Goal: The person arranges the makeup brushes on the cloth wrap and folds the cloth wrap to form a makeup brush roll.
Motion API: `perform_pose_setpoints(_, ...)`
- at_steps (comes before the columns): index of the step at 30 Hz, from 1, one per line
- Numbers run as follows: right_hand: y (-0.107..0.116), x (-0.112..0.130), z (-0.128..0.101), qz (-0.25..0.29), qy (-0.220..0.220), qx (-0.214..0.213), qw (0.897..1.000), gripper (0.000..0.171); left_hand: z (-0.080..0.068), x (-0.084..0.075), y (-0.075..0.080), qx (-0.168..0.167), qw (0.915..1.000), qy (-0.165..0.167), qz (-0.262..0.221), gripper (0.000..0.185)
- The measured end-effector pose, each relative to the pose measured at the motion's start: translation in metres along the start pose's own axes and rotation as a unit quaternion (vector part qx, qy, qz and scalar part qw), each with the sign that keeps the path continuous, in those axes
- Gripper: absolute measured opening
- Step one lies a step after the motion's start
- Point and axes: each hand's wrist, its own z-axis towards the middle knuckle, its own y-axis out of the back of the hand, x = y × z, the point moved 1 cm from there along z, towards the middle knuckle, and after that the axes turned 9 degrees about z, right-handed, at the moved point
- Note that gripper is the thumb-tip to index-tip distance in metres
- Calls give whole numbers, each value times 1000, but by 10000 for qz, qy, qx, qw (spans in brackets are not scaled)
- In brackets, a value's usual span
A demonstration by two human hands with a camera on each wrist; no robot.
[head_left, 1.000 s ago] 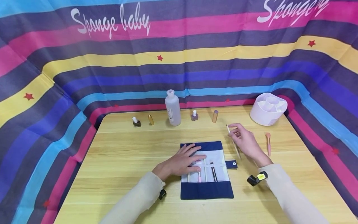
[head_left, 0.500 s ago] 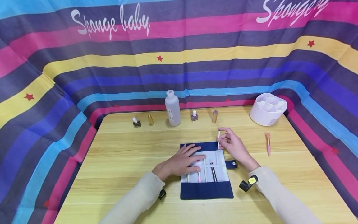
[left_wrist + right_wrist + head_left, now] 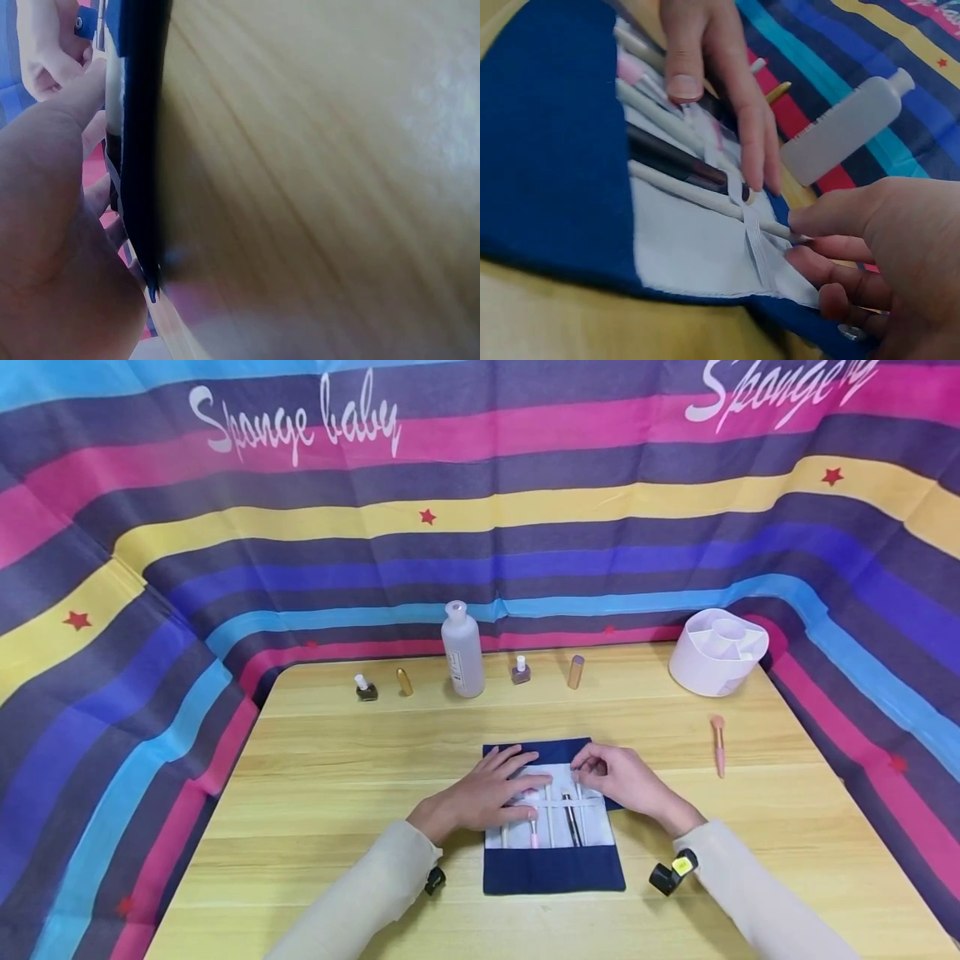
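Your left hand lies flat with fingers spread on the left part of the open brush roll, pressing its white lining to the desk; it pinches nothing. Just right of those fingers, tucked under the elastic band, sit a pink-handled brush, a pale brush and a dark brush, all lying lengthwise, toward and away from you. Right of them is the white brush, its long axis parallel to the others and its lower part already under the band. Your right hand pinches its upper end between thumb and fingertips, so this hand alone holds it, from the far, right side of the roll. Further right of that hand a pink sponge brush lies apart on the desk.
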Motion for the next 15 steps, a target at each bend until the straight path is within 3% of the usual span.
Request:
perform_pose_setpoints(4,-1,0,-6,-203,302,32,9993,4,-1,2,-1,-12,10000,35,-24,60)
perform_pose_setpoints(8,6,-4,-10,-218,340,-58,9992,17,-2,2,-1,-19,10000,28,-8,59)
perform_pose_setpoints(11,23,-7,-13,-222,183,-414,9987,26,-2,1,-1,-36,10000,16,-17,59)
perform_pose_setpoints(15,63,-16,-23,-418,8,-1257,9912,23,-1,0,0,-39,10000,36,-45,59)
